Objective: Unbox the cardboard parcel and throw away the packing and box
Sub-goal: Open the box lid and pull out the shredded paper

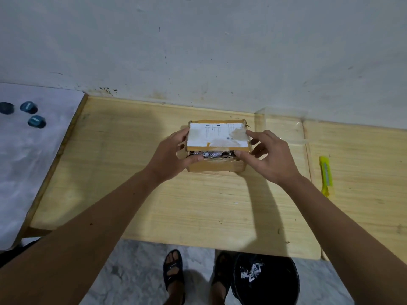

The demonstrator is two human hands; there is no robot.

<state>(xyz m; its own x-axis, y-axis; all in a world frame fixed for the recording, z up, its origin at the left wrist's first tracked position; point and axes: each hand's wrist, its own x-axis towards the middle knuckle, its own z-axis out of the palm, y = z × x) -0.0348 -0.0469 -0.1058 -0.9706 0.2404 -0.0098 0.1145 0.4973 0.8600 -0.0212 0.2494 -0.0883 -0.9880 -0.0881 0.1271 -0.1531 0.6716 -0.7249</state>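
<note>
Your left hand (174, 154) and right hand (267, 156) clasp the cardboard parcel (217, 146) mid-table, thumbs pressed into its slit front seam, fingers curled round its sides. A yellow box cutter (326, 175) lies well right of the parcel.

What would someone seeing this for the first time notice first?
Most likely the cardboard box at the middle of the wooden table, with the left hand and right hand gripping its sides. Its near seam is split open, showing something silvery inside, under a white label. Next, the yellow cutter lying apart at the right, and the black bin on the floor below the table edge.
</note>
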